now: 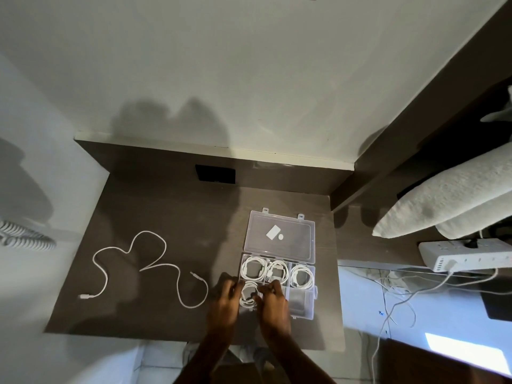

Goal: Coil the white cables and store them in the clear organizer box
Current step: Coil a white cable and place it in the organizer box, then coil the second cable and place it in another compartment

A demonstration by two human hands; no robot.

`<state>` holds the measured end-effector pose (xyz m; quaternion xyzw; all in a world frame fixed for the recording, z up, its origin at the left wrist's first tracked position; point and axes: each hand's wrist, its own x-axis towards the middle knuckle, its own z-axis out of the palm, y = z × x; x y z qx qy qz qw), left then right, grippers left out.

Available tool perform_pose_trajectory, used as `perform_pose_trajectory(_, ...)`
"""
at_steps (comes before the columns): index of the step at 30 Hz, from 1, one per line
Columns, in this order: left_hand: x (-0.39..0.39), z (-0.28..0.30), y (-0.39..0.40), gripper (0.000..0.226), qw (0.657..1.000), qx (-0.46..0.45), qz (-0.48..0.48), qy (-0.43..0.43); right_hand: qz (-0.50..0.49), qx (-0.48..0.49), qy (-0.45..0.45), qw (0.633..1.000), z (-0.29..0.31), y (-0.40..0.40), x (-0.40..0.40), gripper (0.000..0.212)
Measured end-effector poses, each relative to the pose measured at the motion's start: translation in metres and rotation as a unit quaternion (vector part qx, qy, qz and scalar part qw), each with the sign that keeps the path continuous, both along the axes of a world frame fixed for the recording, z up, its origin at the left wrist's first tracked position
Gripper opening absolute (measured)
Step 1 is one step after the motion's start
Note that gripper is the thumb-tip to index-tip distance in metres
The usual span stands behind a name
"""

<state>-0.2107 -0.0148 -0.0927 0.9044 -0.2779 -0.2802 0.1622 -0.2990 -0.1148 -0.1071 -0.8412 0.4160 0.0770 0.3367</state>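
The clear organizer box (310, 314) lies open on the dark table (155, 206), its lid (279, 236) folded back. Three back compartments each hold a coiled white cable (302, 275). My left hand (225, 299) and my right hand (273, 303) both hold a coiled white cable (248, 295) over the front left compartment, pressing it down. The front right compartment looks bare. One loose white cable (155, 266) lies uncoiled on the table to the left of the box.
A black square panel (215, 173) sits on the table's back wall. A white power strip (465, 256) with trailing cords lies at the right, below folded white towels (448, 195). A coiled grey hose (22, 239) is at far left.
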Motion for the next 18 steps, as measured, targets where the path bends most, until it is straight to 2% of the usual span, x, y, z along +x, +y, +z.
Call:
perform_pose_trajectory(5, 0.002, -0.001, 0.003, 0.042, 0.985, 0.038, -0.107, -0.133, 0.009, -0.031, 0.013, 0.999, -0.001, 0.001, 0.004, 0.025)
perform_pose_trajectory(11, 0.005, 0.000, 0.001, 0.034, 0.966, 0.054, -0.136, -0.215, 0.064, -0.101, 0.046, 0.992, 0.002, 0.000, 0.004, 0.019)
perform_pose_trajectory(15, 0.008, 0.005, 0.003, 0.035, 0.966, 0.013, -0.127, -0.226, 0.063, -0.129, 0.039, 0.989, 0.014, -0.001, 0.008, 0.011)
perform_pose_trajectory(18, 0.009, 0.011, 0.014, 0.027, 0.976, -0.069, -0.106, -0.175, 0.021, -0.130, -0.008, 0.991, 0.026, 0.000, 0.009, 0.011)
